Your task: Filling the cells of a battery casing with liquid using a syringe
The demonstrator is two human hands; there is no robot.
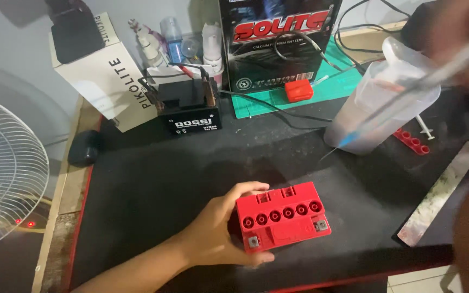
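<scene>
My left hand [218,233] grips the left side of a small red battery [283,220] that rests on the black mat [153,184]. The battery's top shows a row of several open round holes and two terminals. My right hand [462,49], blurred at the top right, holds a long clear syringe [408,89]. The syringe slants down to the left, and its blue tip and thin needle [343,145] pass in front of a translucent plastic jug [370,125]. The needle tip hangs well above and to the right of the red battery.
A black battery [188,111] with clipped wires stands at the back, between a white box [104,76] and a black carton [278,43] on a green mat [327,89]. A red cap strip [411,141], a small syringe [424,129], a metal strip [441,195] and a fan [1,173] lie around.
</scene>
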